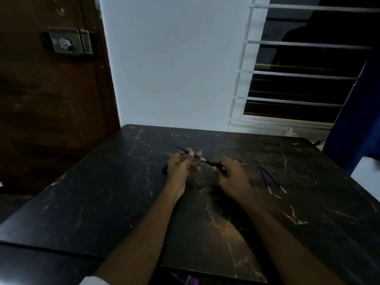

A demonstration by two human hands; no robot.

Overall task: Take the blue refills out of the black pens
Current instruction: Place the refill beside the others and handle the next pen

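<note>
Above the marble table [98, 202], left fingers [186, 161] pinch the blue refill [178, 147] — right fingers [221, 170] grip the pen [210, 162].

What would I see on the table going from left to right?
Left hand pinching a blue refill → right hand holding the black pen → two loose refills.

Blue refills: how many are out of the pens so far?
Two refills already lie on the table, to the right. A third refill is partly out: the left hand pinches it, the right hand grips the black pen. Whether more pens remain is unclear.
</note>
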